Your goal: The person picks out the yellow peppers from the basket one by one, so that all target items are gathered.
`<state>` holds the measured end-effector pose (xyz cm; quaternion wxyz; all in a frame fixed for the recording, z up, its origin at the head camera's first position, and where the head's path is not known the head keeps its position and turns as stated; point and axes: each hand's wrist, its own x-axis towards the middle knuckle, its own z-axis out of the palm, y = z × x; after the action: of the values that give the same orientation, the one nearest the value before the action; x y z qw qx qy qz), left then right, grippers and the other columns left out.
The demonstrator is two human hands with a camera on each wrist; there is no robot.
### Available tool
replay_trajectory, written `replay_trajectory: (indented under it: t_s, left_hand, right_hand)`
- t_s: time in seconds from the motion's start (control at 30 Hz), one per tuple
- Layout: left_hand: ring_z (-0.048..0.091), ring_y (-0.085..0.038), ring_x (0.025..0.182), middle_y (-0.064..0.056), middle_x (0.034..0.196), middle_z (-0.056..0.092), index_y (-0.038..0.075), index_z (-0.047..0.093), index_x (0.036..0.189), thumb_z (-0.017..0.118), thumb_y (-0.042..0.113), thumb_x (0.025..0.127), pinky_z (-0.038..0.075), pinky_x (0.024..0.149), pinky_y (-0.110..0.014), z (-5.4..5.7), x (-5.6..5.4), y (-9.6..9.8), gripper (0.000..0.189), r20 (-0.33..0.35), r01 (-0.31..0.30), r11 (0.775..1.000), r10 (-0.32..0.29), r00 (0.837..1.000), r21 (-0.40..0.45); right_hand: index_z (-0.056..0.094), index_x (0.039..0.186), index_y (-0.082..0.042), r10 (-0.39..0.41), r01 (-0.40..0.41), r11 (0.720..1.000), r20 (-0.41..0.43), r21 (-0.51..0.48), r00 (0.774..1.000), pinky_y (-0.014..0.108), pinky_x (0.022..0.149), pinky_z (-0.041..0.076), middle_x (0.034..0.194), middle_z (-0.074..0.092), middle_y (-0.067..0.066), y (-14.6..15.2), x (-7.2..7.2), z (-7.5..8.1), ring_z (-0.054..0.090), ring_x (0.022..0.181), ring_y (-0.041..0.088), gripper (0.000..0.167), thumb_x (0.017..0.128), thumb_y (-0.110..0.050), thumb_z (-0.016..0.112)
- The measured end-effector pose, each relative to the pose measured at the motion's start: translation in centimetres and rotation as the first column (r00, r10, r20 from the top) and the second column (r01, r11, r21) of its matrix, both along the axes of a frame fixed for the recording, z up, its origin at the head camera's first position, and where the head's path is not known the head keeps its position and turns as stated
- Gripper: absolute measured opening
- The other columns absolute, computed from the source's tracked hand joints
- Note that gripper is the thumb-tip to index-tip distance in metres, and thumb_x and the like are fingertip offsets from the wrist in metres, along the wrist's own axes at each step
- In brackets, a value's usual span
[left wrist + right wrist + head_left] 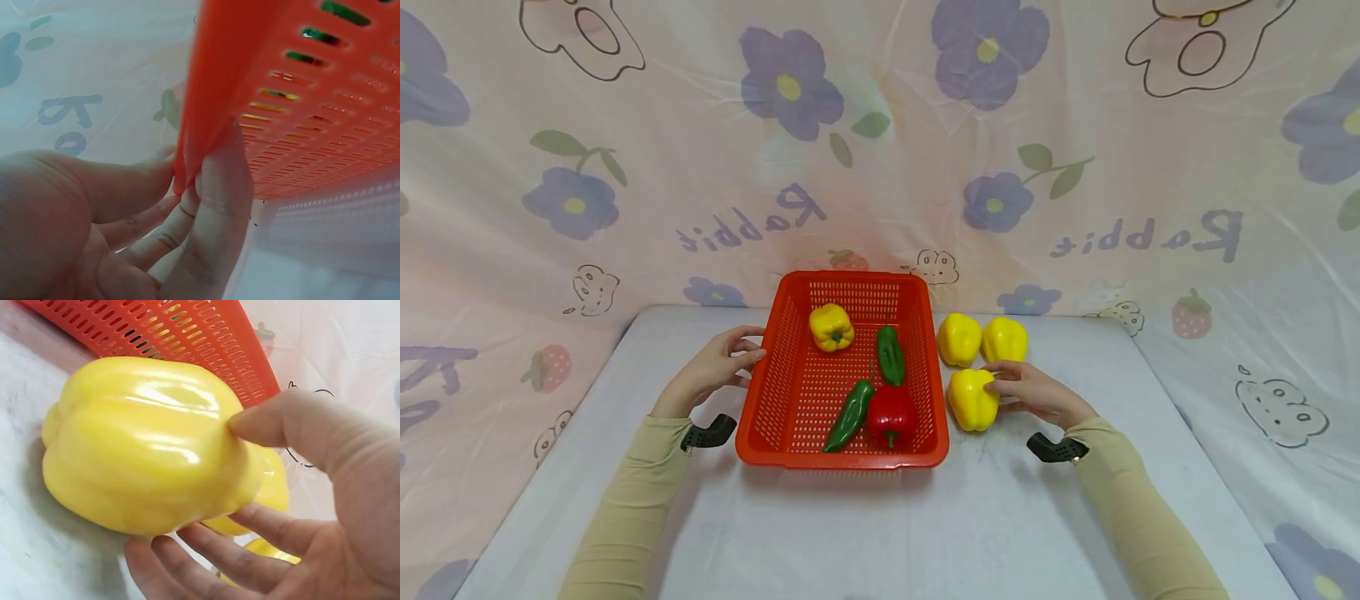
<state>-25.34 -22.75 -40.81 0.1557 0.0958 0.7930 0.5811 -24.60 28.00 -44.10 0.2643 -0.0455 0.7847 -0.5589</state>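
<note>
My left hand [715, 367] pinches the left rim of a red plastic basket [844, 460], thumb outside and fingers under the edge in the left wrist view. My right hand [1037, 393] holds a yellow bell pepper [972, 402] just right of the basket; in the right wrist view the thumb presses one side and the fingers curl along the other. Two more yellow bell peppers, one on the left [959, 339] and one on the right [1005, 340], sit behind it. Inside the basket lie a yellow bell pepper [831, 327], a red bell pepper [891, 414] and two green peppers [891, 356].
The basket stands on a white table [850, 533]. A patterned curtain [880, 167] with flowers and rabbits hangs along the table's back edge and down both sides. Each wrist carries a black camera mount, one on the left [711, 432] and one on the right [1056, 448].
</note>
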Motion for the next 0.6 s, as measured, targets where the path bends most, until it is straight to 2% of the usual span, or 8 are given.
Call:
replay_trajectory:
  t_s: [0.17, 0.47, 0.6]
  left_hand:
    - [0.060, -0.025, 0.083, -0.025, 0.111, 0.051, -0.001, 0.027, 0.146, 0.053, 0.011, 0.099, 0.058, 0.068, -0.039, 0.1, 0.0, 0.1, 0.055, 0.000, 0.002, 1.000, -0.002, 1.000, -0.003]
    - [0.060, -0.026, 0.084, -0.023, 0.110, 0.051, -0.002, 0.026, 0.147, 0.053, 0.012, 0.099, 0.058, 0.068, -0.039, 0.1, 0.1, 0.1, 0.056, -0.001, 0.005, 1.000, -0.005, 1.000, -0.008]
    - [0.060, -0.026, 0.084, -0.024, 0.111, 0.051, -0.002, 0.026, 0.147, 0.053, 0.012, 0.099, 0.058, 0.068, -0.039, 0.0, 0.1, 0.1, 0.056, -0.001, 0.004, 1.000, -0.004, 1.000, -0.006]
  right_hand:
    - [0.032, 0.141, 0.007, 0.006, -0.006, 1.000, -0.027, -0.013, 1.000, 0.049, 0.093, 0.048, 0.139, 0.039, 0.026, 0.5, 0.0, 0.5, 0.050, 0.115, 0.033, 0.060, 0.095, -0.021, 0.060]
    - [0.030, 0.142, 0.006, -0.013, 0.012, 1.000, -0.022, -0.026, 1.000, 0.049, 0.095, 0.046, 0.135, 0.045, 0.025, 1.1, 0.0, 1.8, 0.055, 0.113, 0.033, 0.061, 0.096, -0.021, 0.059]
    - [0.029, 0.142, 0.007, -0.002, 0.001, 1.000, -0.035, -0.028, 0.999, 0.050, 0.097, 0.044, 0.137, 0.043, 0.027, 1.4, 0.0, 2.3, 0.052, 0.117, 0.036, 0.059, 0.097, -0.020, 0.057]
